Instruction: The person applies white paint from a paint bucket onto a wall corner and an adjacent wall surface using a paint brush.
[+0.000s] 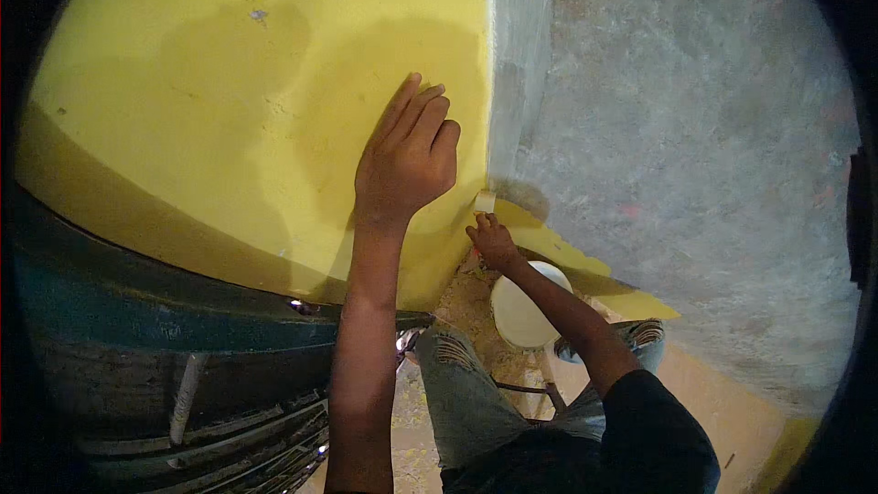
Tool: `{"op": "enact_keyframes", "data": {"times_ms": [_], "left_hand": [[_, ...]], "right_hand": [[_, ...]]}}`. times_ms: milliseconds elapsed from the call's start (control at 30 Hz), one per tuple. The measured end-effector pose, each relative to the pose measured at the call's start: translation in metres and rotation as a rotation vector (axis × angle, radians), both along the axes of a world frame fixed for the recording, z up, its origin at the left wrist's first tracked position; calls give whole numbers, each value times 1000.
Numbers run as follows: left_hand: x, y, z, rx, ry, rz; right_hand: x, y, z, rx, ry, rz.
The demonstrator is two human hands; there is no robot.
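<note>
My left hand (411,151) rests against or just over the yellow wall (329,199), its fingers together and bent, with nothing seen in it. Lower and to the right, my right hand (495,241) grips a paintbrush (485,202) whose pale head lies at the corner where the yellow wall meets the grey wall (672,116). My fingers hide most of the brush's handle. A whitish strip (521,34) runs down the grey wall beside the corner, and yellow paint (549,240) covers part of its bottom. Beneath my right forearm stands a white round bucket (521,309), partly covered by the arm.
At the lower left, a dark green edge (171,322) runs along the yellow wall, with a pale leg (185,398) and several long thin rods (274,456) below. My knees in ripped jeans (459,398) flank the bucket. The floor (699,405) bears paint spots.
</note>
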State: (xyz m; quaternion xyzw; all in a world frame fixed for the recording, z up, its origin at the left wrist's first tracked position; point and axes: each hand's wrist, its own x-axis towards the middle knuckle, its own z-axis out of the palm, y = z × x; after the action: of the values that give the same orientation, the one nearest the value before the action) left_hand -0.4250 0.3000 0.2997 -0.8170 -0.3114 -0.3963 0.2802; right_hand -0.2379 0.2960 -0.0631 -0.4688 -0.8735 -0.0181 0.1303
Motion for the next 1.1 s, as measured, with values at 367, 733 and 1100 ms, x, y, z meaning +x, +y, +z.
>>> {"op": "enact_keyframes", "data": {"times_ms": [367, 733, 1100], "left_hand": [[0, 3, 0, 25, 22, 2], [-2, -1, 0, 0, -16, -21], [2, 4, 1, 50, 13, -19]], "right_hand": [[13, 76, 50, -250, 161, -202], [8, 5, 150, 130, 27, -59], [26, 5, -20, 249, -205, -55]]}}
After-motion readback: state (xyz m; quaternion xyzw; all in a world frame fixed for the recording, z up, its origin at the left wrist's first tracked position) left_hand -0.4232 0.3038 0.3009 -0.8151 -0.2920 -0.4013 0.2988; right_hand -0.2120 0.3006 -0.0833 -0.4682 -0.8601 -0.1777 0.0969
